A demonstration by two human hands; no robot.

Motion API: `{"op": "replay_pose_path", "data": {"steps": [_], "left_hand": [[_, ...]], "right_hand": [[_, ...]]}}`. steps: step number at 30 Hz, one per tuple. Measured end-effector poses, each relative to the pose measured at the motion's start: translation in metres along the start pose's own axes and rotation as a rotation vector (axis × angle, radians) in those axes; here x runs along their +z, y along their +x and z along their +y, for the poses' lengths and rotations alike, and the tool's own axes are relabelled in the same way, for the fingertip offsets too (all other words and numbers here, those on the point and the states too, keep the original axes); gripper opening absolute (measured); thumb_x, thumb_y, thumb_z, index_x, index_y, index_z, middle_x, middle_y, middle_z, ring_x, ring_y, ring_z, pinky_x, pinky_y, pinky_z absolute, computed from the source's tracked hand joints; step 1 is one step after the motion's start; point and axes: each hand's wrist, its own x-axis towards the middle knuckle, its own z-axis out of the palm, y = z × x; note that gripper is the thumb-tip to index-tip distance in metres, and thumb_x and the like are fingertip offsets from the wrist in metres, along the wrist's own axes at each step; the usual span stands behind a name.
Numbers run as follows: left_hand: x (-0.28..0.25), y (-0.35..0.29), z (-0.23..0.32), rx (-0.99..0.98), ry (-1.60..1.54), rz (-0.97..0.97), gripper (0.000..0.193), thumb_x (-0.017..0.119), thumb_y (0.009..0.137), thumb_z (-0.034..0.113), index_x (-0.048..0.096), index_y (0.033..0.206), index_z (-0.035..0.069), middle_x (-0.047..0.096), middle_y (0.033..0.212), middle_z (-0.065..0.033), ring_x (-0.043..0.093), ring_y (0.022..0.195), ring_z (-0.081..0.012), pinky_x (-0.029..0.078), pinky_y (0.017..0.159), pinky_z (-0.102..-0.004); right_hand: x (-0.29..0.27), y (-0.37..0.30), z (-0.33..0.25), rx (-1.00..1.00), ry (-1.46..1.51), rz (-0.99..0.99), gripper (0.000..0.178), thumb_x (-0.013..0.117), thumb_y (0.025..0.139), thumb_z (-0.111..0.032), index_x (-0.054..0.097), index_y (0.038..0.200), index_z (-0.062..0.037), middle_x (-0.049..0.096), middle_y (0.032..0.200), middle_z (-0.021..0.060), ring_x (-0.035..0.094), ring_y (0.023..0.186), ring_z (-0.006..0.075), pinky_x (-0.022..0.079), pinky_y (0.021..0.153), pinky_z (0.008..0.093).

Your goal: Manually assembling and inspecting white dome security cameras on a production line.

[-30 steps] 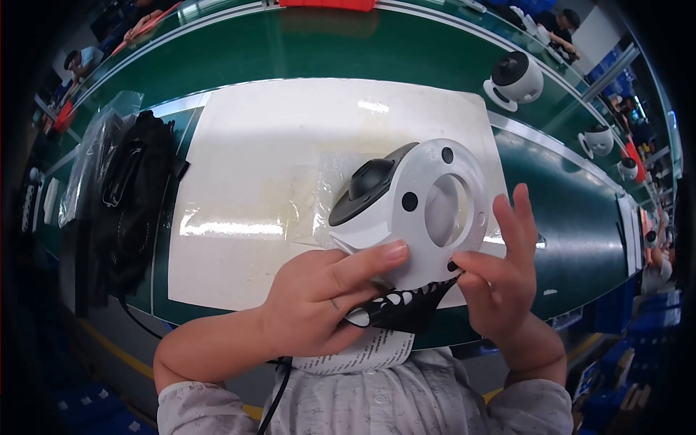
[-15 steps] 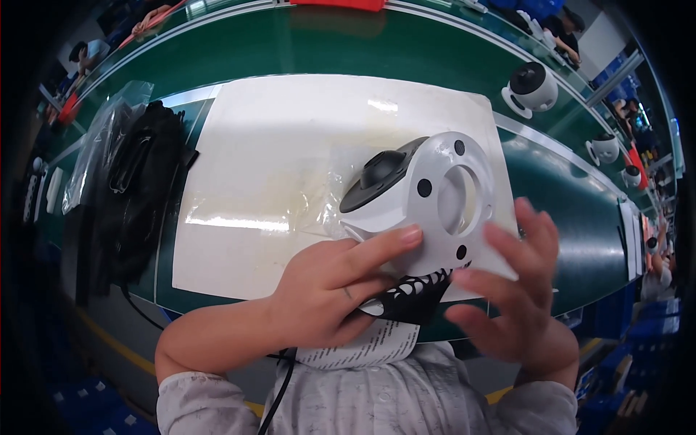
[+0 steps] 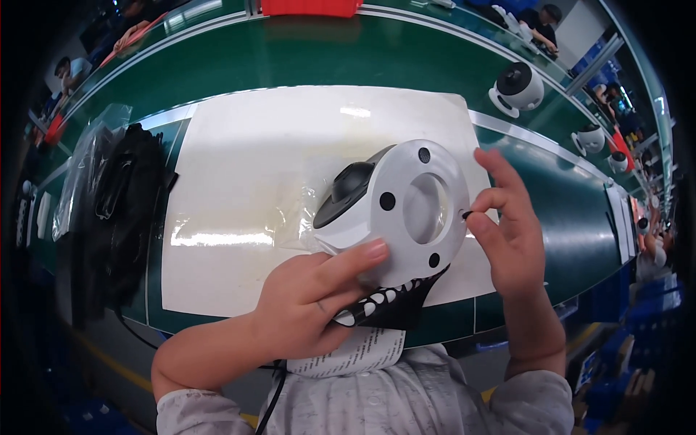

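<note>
A white device [image 3: 383, 250] with a dark dome on its far side is tilted so that its ring-shaped base faces me. Three round black pads [image 3: 387, 201] sit on that base, around its large central opening. My left hand [image 3: 301, 304] is closed, with its index finger lying along the base's lower left. The same hand grips a black sheet of adhesive pads [image 3: 399, 304] with white round gaps. My right hand [image 3: 515, 235] pinches a small black pad [image 3: 467, 215] between thumb and index finger, right at the base's right edge. Its other fingers are bent or raised.
A white mat [image 3: 239, 152] covers the green bench. On the left lie a black bag [image 3: 130, 196] and clear plastic bags [image 3: 83, 174]. Similar white devices [image 3: 516, 90] stand at the far right. A red bin [image 3: 312, 7] is at the back; other people work beyond.
My right hand has gone from blurred, spread fingers beside the sheet to a pinch with a small black pad at the base's edge. The device now shows its base more squarely.
</note>
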Motion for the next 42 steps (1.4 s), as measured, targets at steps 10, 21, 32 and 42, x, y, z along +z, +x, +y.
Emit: {"op": "replay_pose_path", "data": {"steps": [10, 21, 32, 42], "left_hand": [[0.004, -0.001, -0.004, 0.006, 0.027, 0.013, 0.027, 0.059, 0.047, 0.001, 0.06, 0.074, 0.001, 0.048, 0.12, -0.0117, 0.053, 0.057, -0.0199, 0.042, 0.051, -0.0287], [0.0, -0.022, -0.024, 0.006, 0.002, 0.026, 0.021, 0.063, 0.058, 0.008, 0.063, 0.078, 0.004, 0.046, 0.12, -0.016, 0.059, 0.066, -0.0218, 0.045, 0.052, -0.0287], [-0.023, -0.055, -0.048, -0.125, -0.133, -0.018, 0.023, 0.07, 0.055, 0.007, 0.058, 0.075, 0.004, 0.045, 0.116, -0.0183, 0.059, 0.071, -0.0233, 0.044, 0.055, -0.0267], [-0.064, -0.064, -0.056, -0.243, -0.221, -0.231, 0.026, 0.059, 0.066, 0.007, 0.055, 0.089, -0.006, 0.043, 0.115, -0.0276, 0.055, 0.076, -0.029, 0.046, 0.059, -0.0333]], "right_hand": [[-0.008, 0.0, -0.003, -0.139, -0.351, -0.059, 0.01, 0.057, 0.077, -0.01, 0.058, 0.085, -0.0045, 0.047, 0.12, 0.0124, 0.037, 0.117, 0.0314, 0.029, 0.093, 0.0383], [0.026, 0.017, 0.022, 0.514, 1.017, -0.232, 0.027, 0.053, 0.083, -0.01, 0.045, 0.106, 0.0024, 0.054, 0.098, 0.0076, 0.052, 0.089, 0.0115, 0.04, 0.082, 0.0251], [0.08, 0.174, 0.186, -0.475, -0.772, 0.254, 0.008, 0.053, 0.078, -0.009, 0.056, 0.083, -0.0037, 0.053, 0.076, 0.0091, 0.052, 0.07, 0.0271, 0.044, 0.064, 0.0352], [0.013, 0.166, 0.242, 0.348, -0.938, 0.347, 0.035, 0.051, 0.081, -0.031, 0.054, 0.099, -0.0026, 0.058, 0.095, 0.0139, 0.054, 0.091, 0.0292, 0.037, 0.082, 0.0422]]}}
